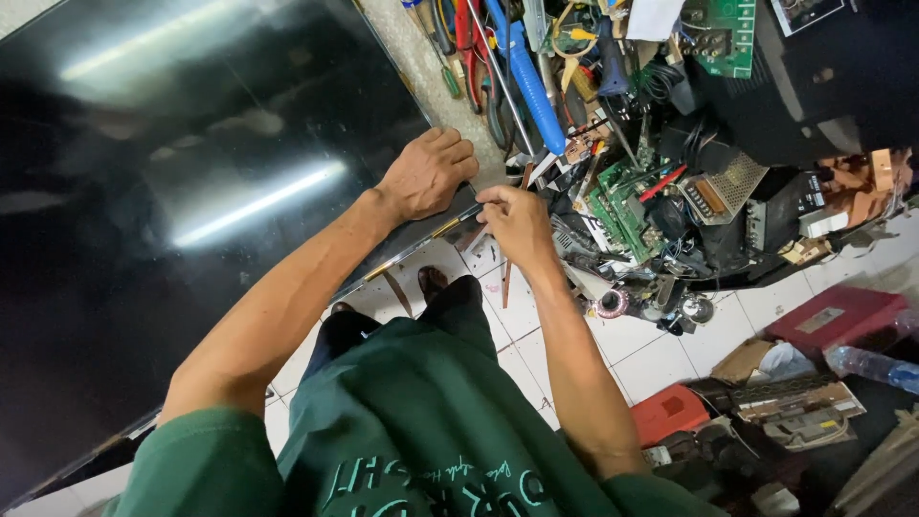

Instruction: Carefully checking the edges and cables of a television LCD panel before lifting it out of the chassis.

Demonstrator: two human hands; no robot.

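Flat-screen panel (182,191), large, black and glossy, lies face up and fills the left half of the view, its near right corner jutting out over the white tiled floor (661,349). The left hand (428,174) rests knuckles-up on that corner, fingers curled and pressing down on the edge. The right hand (515,222) is closed in a pinch around a thin dark tool (458,220), whose tip meets the metal frame strip (402,254) along the panel's lower edge, just beside the left hand. The two hands sit close together, nearly touching.

Judging by its size and thinness, the panel is likely awkward rather than heavy: stiff along the frame but prone to flex across the middle, and the glass face looks fragile and slippery, showing sharp reflections of ceiling lights. The safest hold seems to be the frame edges and corners, never the glossy centre.

To the right, a cluttered heap holds green circuit boards (613,206), a blue-handled tool (531,86), pliers and tangled wires. A red box (670,412) and a plastic bottle (871,366) lie on the floor nearby.
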